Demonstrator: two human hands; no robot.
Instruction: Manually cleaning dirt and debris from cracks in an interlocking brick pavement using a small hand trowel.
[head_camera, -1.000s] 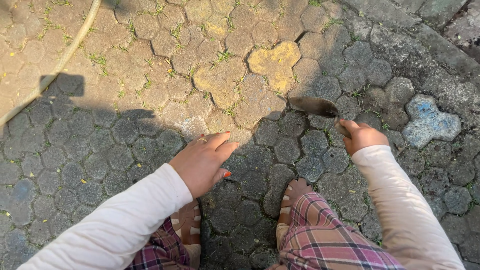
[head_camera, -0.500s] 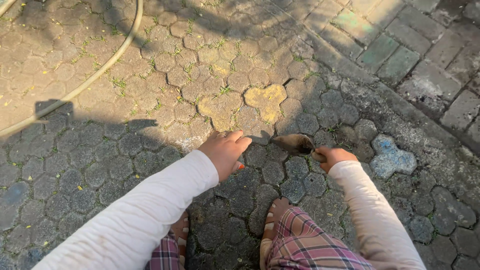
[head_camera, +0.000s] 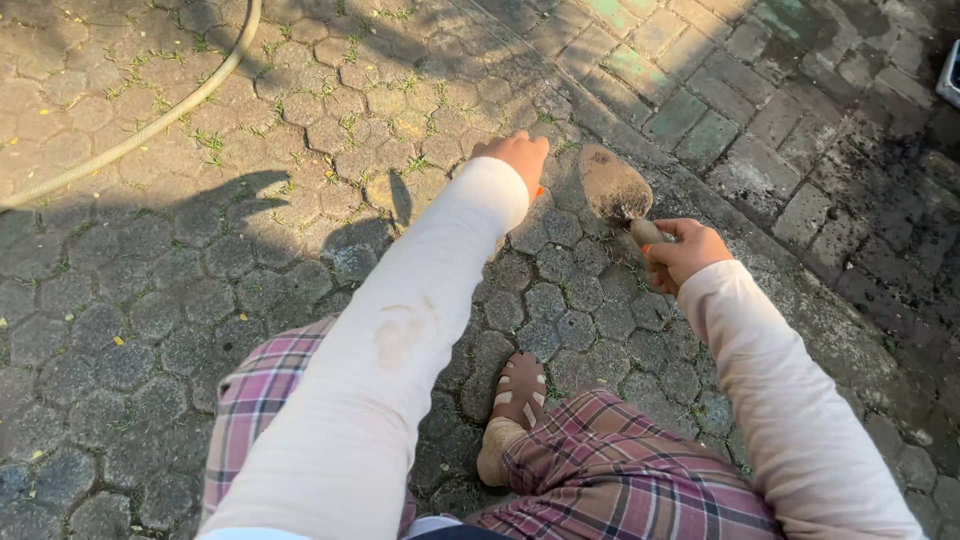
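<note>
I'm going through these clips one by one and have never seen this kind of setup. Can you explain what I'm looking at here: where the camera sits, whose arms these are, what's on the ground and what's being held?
There is no machine here. A person wears a camera on the head, so the one view looks down at their own arms, plaid trousers and a sandalled foot. The ground is hexagonal paving with bits of grass in the joints; a hose curves across the upper left, and rectangular bricks lie at the upper right. The right hand grips the handle of a small, dirty garden trowel, its blade resting on the pavers. The left hand reaches forward and down to the paving beside the blade; whether it holds anything cannot be told.
</note>
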